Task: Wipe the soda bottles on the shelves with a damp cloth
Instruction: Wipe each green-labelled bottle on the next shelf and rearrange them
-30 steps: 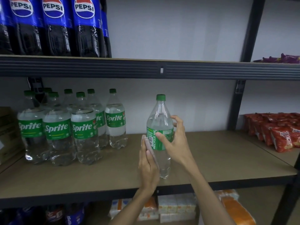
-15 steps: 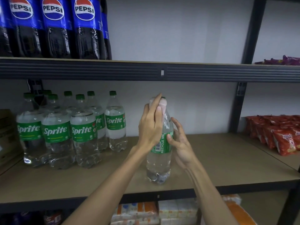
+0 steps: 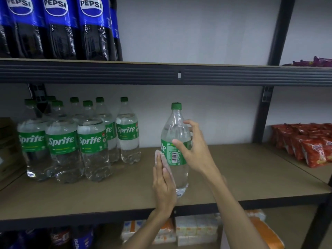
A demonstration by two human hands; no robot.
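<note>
1. Head view: the clear plastic Sprite bottle with a green cap [image 3: 175, 126] stands upright on the brown shelf board [image 3: 251, 177], well apart from the other Sprite bottles [image 3: 77, 141]. Our right hand [image 3: 195, 153] curls round its label, and our left hand [image 3: 164, 187] presses a pale pink cloth [image 3: 159, 156] flat against its side
2. It looks full, so we judge it heavy and slippery when damp, and best steadied at the label

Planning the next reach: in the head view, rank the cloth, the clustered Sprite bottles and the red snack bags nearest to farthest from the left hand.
1. cloth, pressed flat under the left hand.
2. clustered Sprite bottles, to its left.
3. red snack bags, far right.
</note>
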